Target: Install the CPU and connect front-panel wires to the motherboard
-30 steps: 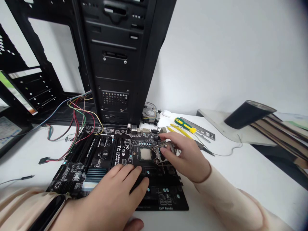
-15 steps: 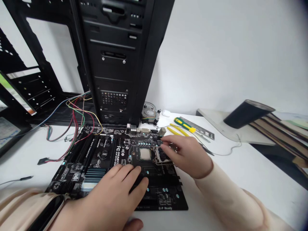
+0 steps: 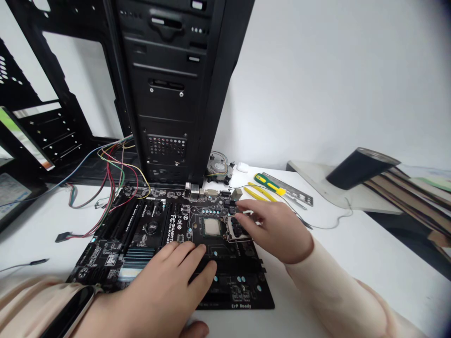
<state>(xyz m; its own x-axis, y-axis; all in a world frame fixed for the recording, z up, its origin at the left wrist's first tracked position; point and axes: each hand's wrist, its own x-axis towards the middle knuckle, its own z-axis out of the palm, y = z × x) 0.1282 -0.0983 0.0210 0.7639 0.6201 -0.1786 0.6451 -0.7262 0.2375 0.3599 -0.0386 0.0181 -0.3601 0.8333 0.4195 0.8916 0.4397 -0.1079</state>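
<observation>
A black motherboard (image 3: 239, 293) lies flat on the white table, a silver CPU (image 3: 212, 226) seated in its socket. My left hand (image 3: 172, 277) rests palm down across the board's near part, fingers stretched and slightly spread. At the right of the CPU, the socket's metal load plate (image 3: 230, 231) is swung away from the chip. My right hand (image 3: 278, 230) is at that plate, thumb and index finger curled at its far edge; the other fingers' hold on it is partly hidden. A blue-grey heatsink (image 3: 139, 257) shows beside my left hand.
The tall black computer case (image 3: 169, 108) stands behind the board, with coloured wires (image 3: 111, 180) running out on the left. Behind lies a CPU fan (image 3: 218, 168). Right of it are a green and yellow screwdriver (image 3: 269, 184), yellow tweezers (image 3: 259, 192) and a metal I/O shield (image 3: 292, 190).
My right thumb has drawn slightly away from the index fingertip at the load plate, showing more of the plate. My left hand stays in place. The camera view has shifted a little.
</observation>
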